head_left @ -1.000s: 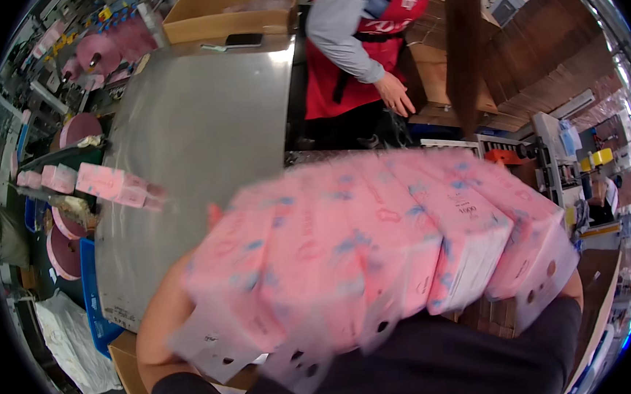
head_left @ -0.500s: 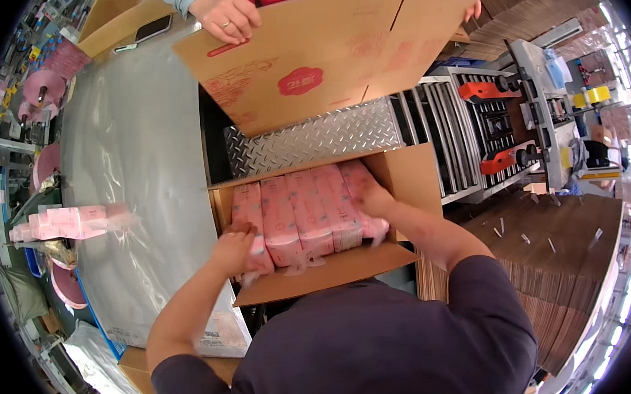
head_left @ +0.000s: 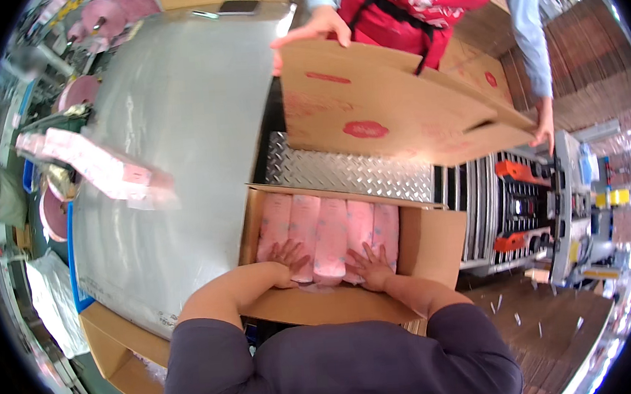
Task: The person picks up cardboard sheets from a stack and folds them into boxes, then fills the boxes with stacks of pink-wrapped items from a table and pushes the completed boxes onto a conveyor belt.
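Below me an open cardboard box [head_left: 323,306] holds a row of pink plastic-wrapped packs [head_left: 330,229] lying side by side. My left hand [head_left: 288,259] lies flat with fingers spread on the near ends of the packs at the left. My right hand [head_left: 370,268] presses on the packs at the right, its fingers also apart. Neither hand grips anything. Beyond the box, a co-worker in a red apron holds a brown carton [head_left: 398,122] by its two ends, above the metal plate.
At the left, a blurred row of pink packs [head_left: 97,167] lies on a shiny metal table [head_left: 193,118]. Diamond-pattern plate [head_left: 350,172] borders the box's far side. A roller conveyor [head_left: 480,211] with orange-red parts [head_left: 522,172] runs right. Stacked flat cardboard [head_left: 537,328] stands at the near right.
My hands have moved from the row's outer sides onto the top of the packs, fingers spread. The co-worker has lowered the carton's right end. The pink packs on the table have shifted right. My view has turned.
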The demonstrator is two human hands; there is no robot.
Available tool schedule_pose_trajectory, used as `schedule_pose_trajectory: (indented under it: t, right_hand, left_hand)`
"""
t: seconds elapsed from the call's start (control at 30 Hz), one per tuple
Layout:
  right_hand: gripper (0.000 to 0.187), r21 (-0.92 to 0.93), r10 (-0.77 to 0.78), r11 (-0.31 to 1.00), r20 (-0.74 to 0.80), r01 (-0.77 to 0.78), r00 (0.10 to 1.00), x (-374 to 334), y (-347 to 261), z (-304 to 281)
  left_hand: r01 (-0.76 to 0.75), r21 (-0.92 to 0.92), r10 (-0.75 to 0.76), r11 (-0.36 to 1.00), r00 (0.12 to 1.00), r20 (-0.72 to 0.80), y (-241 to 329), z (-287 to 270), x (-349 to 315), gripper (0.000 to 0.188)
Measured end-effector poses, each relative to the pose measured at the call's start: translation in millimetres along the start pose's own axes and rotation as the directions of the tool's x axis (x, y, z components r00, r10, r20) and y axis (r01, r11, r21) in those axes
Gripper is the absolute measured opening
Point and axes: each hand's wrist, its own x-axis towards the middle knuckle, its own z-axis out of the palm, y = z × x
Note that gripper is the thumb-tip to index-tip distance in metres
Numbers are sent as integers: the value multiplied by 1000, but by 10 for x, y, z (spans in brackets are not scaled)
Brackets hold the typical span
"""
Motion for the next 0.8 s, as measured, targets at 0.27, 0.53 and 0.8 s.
schedule_pose_trajectory:
  t: [0.27,0.53,0.8]
  right_hand:
    - [73,36,-266,962,-127,272,956,120,-163,-159]
    - [31,163,-451,837,-332,522,828,726,-941,-759]
    - [73,87,-114,966,-705,245,700,1743,-2685,-3126]
  left_hand:
    - [-354,-497,-195,792,625,-756,-488,-1004,-1245,51]
    - [491,-571,-539,658,-222,-812,-2101,-965,-3099,54]
    - [42,-454,-455,890,143,-879,-2130,-837,-2114,65]
